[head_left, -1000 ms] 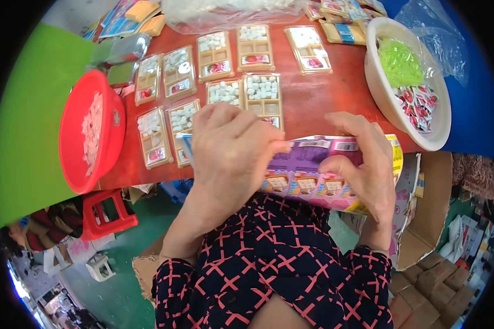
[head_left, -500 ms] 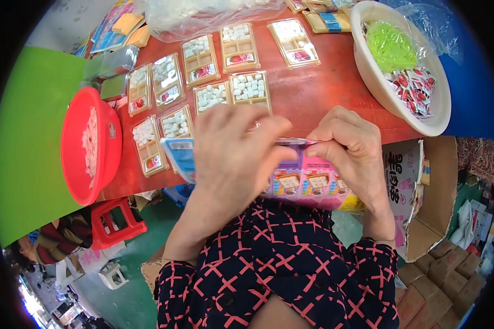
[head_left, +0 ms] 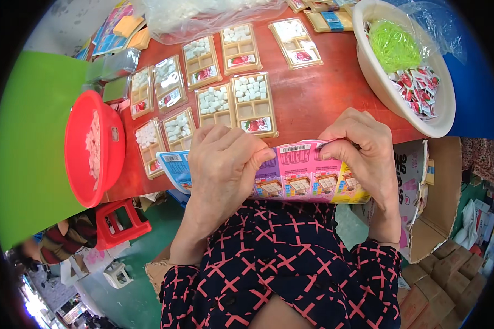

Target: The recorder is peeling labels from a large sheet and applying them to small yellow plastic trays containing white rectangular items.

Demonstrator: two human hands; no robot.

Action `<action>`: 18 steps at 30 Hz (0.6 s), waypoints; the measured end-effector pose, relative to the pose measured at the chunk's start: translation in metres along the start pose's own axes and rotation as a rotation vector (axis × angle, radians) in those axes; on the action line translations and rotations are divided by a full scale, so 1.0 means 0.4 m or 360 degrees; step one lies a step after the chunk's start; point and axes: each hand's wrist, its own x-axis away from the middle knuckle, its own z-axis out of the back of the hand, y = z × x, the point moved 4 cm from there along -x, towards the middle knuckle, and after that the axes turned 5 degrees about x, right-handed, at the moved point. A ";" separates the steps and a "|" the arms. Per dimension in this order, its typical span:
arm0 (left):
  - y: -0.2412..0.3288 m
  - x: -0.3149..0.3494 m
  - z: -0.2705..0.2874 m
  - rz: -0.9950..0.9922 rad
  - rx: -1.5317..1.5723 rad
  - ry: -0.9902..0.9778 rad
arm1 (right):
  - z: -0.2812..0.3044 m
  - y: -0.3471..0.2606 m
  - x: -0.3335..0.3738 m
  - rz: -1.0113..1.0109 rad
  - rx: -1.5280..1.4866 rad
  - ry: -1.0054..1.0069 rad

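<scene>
A colourful printed sheet of joined panels (head_left: pixel 297 171) in blue, purple, pink and yellow hangs in front of my body at the table's near edge. My left hand (head_left: pixel 218 167) is closed on its upper edge left of the middle, thumb over the purple panel. Farther right, my right hand (head_left: pixel 363 151) pinches the same upper edge between thumb and fingers. Just beyond the sheet lies a clear-lidded tray (head_left: pixel 251 105) with white chunks, bare compartments and a strawberry-printed sachet. Several like it, such as another tray (head_left: pixel 196 63), spread over the left of the table.
On the red table (head_left: pixel 307 104), a red basin (head_left: pixel 115 159) of pale pieces stands left. At the right, a cream basin (head_left: pixel 442 118) holds green shreds and sachets. A clear plastic bag (head_left: pixel 203 16) lies at the back. Below are an open carton (head_left: pixel 436 203) and a red stool (head_left: pixel 121 233).
My left hand has come down and settled on the sheet's upper edge. The sheet now faces me flatter, showing more of its panels. My right hand has shifted slightly right.
</scene>
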 end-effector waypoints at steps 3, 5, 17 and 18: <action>-0.007 0.010 0.005 0.0033 0.0034 -0.0037 | -0.007 0.007 0.001 -0.0109 -0.0145 -0.0092; -0.003 0.012 0.003 0.0036 0.0047 -0.0024 | -0.010 0.009 0.000 -0.0171 -0.0149 -0.0124; 0.040 -0.023 -0.033 -0.0097 -0.0029 -0.0001 | 0.005 -0.012 -0.006 0.0109 0.0095 0.0096; 0.035 -0.020 -0.035 -0.0056 -0.0005 -0.0023 | 0.006 -0.010 -0.004 0.0175 0.0085 0.0113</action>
